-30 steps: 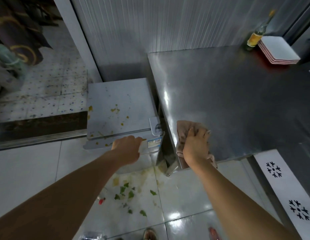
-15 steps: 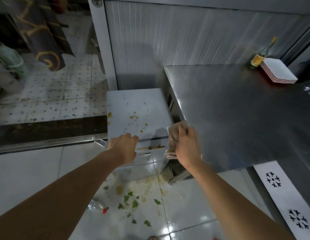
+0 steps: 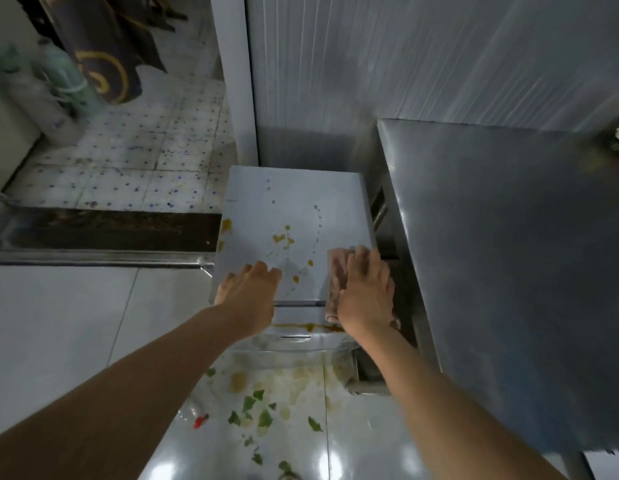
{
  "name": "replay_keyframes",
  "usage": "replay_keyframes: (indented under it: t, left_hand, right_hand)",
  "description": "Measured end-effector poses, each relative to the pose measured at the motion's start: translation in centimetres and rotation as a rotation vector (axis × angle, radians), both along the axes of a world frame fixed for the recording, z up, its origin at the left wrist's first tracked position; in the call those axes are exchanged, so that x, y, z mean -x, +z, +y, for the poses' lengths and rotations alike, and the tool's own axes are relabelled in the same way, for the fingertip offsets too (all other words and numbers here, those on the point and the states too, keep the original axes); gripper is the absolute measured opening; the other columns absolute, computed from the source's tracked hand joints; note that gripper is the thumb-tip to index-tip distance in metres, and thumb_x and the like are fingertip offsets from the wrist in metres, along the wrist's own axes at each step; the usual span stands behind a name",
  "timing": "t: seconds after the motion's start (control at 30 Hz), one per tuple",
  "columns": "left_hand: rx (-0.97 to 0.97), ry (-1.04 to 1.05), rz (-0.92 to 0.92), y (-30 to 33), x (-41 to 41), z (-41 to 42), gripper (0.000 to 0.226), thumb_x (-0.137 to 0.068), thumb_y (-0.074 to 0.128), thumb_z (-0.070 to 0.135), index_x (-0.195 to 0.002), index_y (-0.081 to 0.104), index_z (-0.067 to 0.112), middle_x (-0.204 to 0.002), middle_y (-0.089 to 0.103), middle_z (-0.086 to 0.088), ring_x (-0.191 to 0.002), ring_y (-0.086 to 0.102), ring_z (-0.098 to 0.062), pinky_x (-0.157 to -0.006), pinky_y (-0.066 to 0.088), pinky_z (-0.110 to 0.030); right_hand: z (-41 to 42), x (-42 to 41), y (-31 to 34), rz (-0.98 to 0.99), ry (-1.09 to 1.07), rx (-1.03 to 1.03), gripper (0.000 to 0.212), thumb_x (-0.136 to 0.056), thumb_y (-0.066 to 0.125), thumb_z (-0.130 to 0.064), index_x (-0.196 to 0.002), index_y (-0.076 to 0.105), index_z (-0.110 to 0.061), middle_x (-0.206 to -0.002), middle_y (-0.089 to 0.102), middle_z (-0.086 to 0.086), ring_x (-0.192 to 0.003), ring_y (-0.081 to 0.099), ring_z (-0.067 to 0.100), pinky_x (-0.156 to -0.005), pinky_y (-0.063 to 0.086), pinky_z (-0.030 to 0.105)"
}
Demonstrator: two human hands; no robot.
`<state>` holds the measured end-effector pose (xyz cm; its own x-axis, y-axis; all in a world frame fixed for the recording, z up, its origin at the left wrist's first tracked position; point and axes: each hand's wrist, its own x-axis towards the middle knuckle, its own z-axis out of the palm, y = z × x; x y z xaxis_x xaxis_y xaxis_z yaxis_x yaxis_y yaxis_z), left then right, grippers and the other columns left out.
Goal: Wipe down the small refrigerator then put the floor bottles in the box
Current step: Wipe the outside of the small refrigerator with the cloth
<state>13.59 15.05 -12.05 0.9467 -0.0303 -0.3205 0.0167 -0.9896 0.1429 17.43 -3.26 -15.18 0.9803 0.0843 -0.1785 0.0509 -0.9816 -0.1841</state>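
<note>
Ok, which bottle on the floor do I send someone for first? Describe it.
Start at the small white refrigerator beside the steel table. On the glossy tiles in front of it, left of the scattered green scraps, lies a clear bottle on its side. Its red cap sets it apart.

No legible text, label, brand or number anywhere in head view. Dark rolled mat (image 3: 100,57) at upper left carries gold swirl pattern, possibly decorative only, not lettering. Small refrigerator (image 3: 294,216) top shows stains only, no readable marking.
</note>
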Motion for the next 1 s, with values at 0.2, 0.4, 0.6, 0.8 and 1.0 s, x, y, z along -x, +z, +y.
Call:
replay_keyframes:
  t: [0.2, 0.4, 0.6, 0.8, 1.0]
  left_hand:
    - [-0.012, 0.055, -0.035, -2.4, -4.0, 0.7, 0.051, -0.088, 0.052, 0.018, -0.135, 0.034, 0.026, -0.134, 0.04, -0.001, -0.124, 0.039, -0.021, -0.102, 0.031, -0.037]
    - [-0.104, 0.061, -0.147, -4.1, -9.0, 2.1, 0.048, -0.083, 0.049, 0.012, -0.129, 0.039, 0.022, -0.13, 0.043, -0.004, -0.121, 0.041, -0.025, -0.104, 0.029, -0.043]
    - [-0.173, -0.042, -0.184, -6.2, -10.8, 3.8, 0.049, -0.079, 0.053, 0.014, -0.126, 0.042, 0.019, -0.125, 0.041, -0.005, -0.116, 0.041, -0.025, -0.099, 0.031, -0.042]
    - [-0.121, -0.074, -0.225, -5.8, -12.5, 4.7, 0.044, -0.074, 0.059, 0.016, -0.118, 0.051, 0.02, -0.119, 0.043, -0.004, -0.111, 0.043, -0.023, -0.097, 0.033, -0.038]
    - [-0.03, -0.118, -0.24, -5.7, -15.1, 4.5, 0.063, -0.081, 0.055, 0.011, -0.138, 0.034, 0.022, -0.141, 0.035, 0.0, -0.127, 0.035, -0.023, -0.106, 0.025, -0.039]
  right_hand:
    - [-0.3, -1.1, -3.9, -0.002, 0.066, 0.013, 0.055, -0.1, 0.029, -0.041, -0.151, 0.012, -0.031, -0.16, -0.001, -0.002, -0.147, -0.002, 0.028, -0.118, 0.008, 0.05]
    - [0.3, -7.1, -5.7, -0.075, 0.083, 0.029, 0.054, -0.1, 0.033, -0.037, -0.15, 0.014, -0.034, -0.161, -0.003, -0.004, -0.147, -0.001, 0.029, -0.117, 0.013, 0.051]
    - [1.8, -14.8, -6.9, -0.067, 0.125, 0.04, 0.054, -0.102, 0.017, -0.038, -0.151, -0.002, -0.031, -0.16, -0.013, -0.002, -0.146, -0.01, 0.028, -0.119, 0.005, 0.049]
    - [3.8, -11.3, -6.9, -0.122, 0.164, 0.024, 0.058, -0.097, 0.029, -0.036, -0.151, 0.009, -0.031, -0.16, -0.005, -0.002, -0.147, -0.006, 0.025, -0.119, 0.007, 0.048]
    - [3.4, -8.9, -6.2, -0.125, 0.038, 0.077, 0.055, -0.097, 0.035, -0.038, -0.149, 0.021, -0.029, -0.157, 0.017, 0.006, -0.143, 0.017, 0.03, -0.111, 0.023, 0.048]
